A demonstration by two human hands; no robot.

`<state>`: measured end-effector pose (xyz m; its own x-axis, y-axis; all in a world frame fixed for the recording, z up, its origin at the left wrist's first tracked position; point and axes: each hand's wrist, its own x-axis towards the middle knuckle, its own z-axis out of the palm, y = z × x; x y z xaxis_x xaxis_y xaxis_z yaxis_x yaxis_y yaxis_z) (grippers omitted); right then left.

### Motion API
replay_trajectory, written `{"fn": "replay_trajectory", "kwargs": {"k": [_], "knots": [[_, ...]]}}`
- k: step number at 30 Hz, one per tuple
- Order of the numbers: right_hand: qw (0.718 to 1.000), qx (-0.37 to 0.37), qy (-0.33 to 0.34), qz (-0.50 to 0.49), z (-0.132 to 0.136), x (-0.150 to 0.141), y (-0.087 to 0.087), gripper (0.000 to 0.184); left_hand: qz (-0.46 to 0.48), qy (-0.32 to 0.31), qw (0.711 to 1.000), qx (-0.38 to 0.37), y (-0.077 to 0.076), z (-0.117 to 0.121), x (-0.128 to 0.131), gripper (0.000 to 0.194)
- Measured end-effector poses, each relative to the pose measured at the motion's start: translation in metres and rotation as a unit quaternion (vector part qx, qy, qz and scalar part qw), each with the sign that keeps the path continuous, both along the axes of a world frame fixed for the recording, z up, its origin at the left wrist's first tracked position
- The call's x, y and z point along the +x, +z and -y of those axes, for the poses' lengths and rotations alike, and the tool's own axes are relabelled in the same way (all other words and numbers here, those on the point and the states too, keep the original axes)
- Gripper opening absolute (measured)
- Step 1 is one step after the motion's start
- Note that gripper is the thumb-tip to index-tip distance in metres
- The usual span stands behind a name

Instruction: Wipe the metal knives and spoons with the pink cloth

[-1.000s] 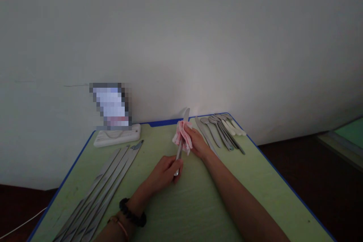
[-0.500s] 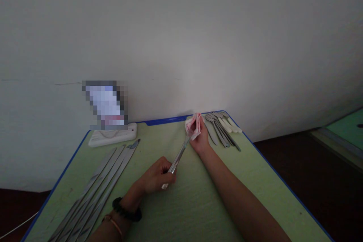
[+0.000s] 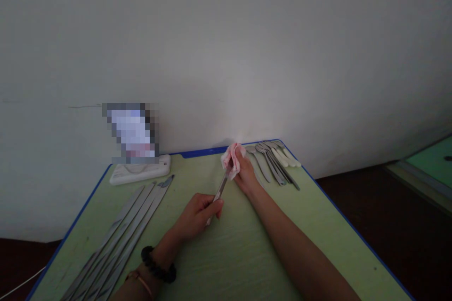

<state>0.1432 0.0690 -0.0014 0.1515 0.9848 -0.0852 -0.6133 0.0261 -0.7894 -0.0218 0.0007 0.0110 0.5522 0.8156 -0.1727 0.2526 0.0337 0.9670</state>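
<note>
My left hand point(image 3: 198, 214) is closed round the handle end of a metal table knife point(image 3: 221, 189) that slants up and away over the green table point(image 3: 247, 254). My right hand point(image 3: 244, 174) grips a crumpled pink-and-white cloth point(image 3: 230, 160) wrapped round the knife's blade end, so the tip is hidden inside it. A black bead bracelet sits on my left wrist.
A row of spoons and knives point(image 3: 273, 160), some with white handles, lies at the far right of the table. Several long metal blades point(image 3: 123, 235) lie side by side at the left. A white stand point(image 3: 139, 171) with a blurred screen stands at the far left by the wall.
The cloth slid up the blade from its middle to the tip, then came back slightly toward me. My left hand kept hold of the handle and shifted a little.
</note>
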Motion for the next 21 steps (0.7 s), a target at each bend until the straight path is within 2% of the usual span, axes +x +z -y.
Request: {"fn": "replay_trajectory", "kwargs": {"k": [4, 6, 8, 11, 14, 16, 19, 21], "knots": [[0.987, 0.003, 0.110, 0.117, 0.009, -0.005, 0.000, 0.044, -0.017, 0.040, 0.999, 0.008, -0.001, 0.001, 0.004, 0.046], [0.983, -0.001, 0.143, 0.115, 0.011, -0.007, 0.001, 0.043, -0.011, 0.048, 0.999, -0.006, -0.004, 0.000, 0.004, 0.047], [0.989, -0.014, 0.131, 0.062, 0.012, -0.009, 0.003, 0.040, 0.026, 0.041, 0.998, -0.026, -0.006, -0.002, 0.003, 0.048], [0.994, -0.026, 0.084, -0.060, 0.008, -0.009, 0.006, 0.034, 0.137, 0.003, 0.987, -0.089, -0.007, -0.005, 0.002, 0.046], [0.984, -0.001, 0.060, -0.169, 0.004, -0.006, 0.010, 0.025, 0.194, -0.029, 0.970, -0.141, -0.008, -0.007, 0.000, 0.041], [0.975, 0.025, 0.060, -0.214, 0.003, -0.004, 0.011, 0.022, 0.204, -0.039, 0.967, -0.145, -0.008, -0.008, -0.001, 0.040], [0.974, 0.039, 0.062, -0.216, 0.003, -0.004, 0.011, 0.026, 0.211, -0.016, 0.969, -0.125, -0.009, -0.009, 0.001, 0.042], [0.983, 0.024, 0.074, -0.166, 0.005, -0.007, 0.008, 0.030, 0.193, 0.015, 0.976, -0.097, -0.009, -0.009, 0.002, 0.044]]}}
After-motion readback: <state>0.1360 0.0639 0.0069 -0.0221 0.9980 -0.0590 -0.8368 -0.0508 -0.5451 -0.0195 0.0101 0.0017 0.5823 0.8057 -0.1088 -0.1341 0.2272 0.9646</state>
